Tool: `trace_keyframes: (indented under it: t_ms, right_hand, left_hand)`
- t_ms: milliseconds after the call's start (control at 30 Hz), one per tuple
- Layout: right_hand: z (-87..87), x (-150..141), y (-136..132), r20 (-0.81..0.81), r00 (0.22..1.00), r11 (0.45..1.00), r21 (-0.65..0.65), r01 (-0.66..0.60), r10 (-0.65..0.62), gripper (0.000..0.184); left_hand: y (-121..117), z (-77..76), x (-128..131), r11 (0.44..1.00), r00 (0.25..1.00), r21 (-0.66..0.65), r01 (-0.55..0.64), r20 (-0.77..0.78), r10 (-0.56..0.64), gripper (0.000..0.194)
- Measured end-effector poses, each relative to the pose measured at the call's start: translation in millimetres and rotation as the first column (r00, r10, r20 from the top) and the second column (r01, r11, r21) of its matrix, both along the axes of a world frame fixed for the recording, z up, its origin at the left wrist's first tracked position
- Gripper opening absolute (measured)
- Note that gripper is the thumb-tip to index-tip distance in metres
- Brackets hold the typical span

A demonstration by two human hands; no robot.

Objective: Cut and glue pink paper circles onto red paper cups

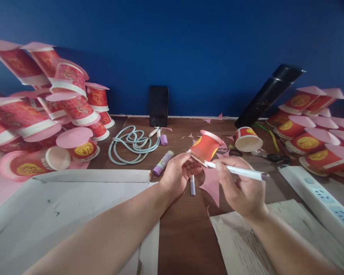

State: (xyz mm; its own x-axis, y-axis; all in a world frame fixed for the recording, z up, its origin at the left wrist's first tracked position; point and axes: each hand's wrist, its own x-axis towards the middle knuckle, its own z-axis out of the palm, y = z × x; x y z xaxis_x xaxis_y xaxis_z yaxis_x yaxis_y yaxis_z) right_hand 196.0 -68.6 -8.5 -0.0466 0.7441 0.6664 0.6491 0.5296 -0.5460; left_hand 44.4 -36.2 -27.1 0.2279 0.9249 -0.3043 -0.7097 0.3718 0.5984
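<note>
My left hand (179, 172) grips a red paper cup (205, 147) with a yellow print. The cup is tilted, its open rim turned down towards me and a pink paper disc on its far end. Between the fingers of my right hand (243, 183) is a white marker pen (240, 172), its tip at the cup's rim. Below the cup lie a pink paper scrap (211, 185) and a small pale purple cap (192, 185). Left of my left hand rests a purple glue stick (163, 163). Another red paper cup (248, 139) lies on its side behind my right hand.
Red cups with pink discs pile up at left (77, 109) and right (301, 122). A coiled pale blue cable (133, 147), a phone (158, 105) and a leaning black bottle (268, 95) stand behind. A power strip (318, 194), printed paper (237, 240) and white box lid (83, 206) lie nearer.
</note>
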Motion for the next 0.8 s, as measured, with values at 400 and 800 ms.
trace_keyframes:
  t_ms: [400,800]
  right_hand:
    - [-0.5,-1.6,-2.6,-0.028,1.0,1.0,0.001,0.003,-0.003,0.009]
    - [2.7,-0.3,-4.0,-0.081,0.997,1.0,0.013,0.001,0.0,0.02]
  left_hand:
    - [1.1,0.3,0.4,1.0,1.0,-0.006,-0.005,0.014,0.005,0.017]
    - [3.2,2.6,-1.0,0.992,0.996,-0.111,-0.052,0.07,0.06,0.015]
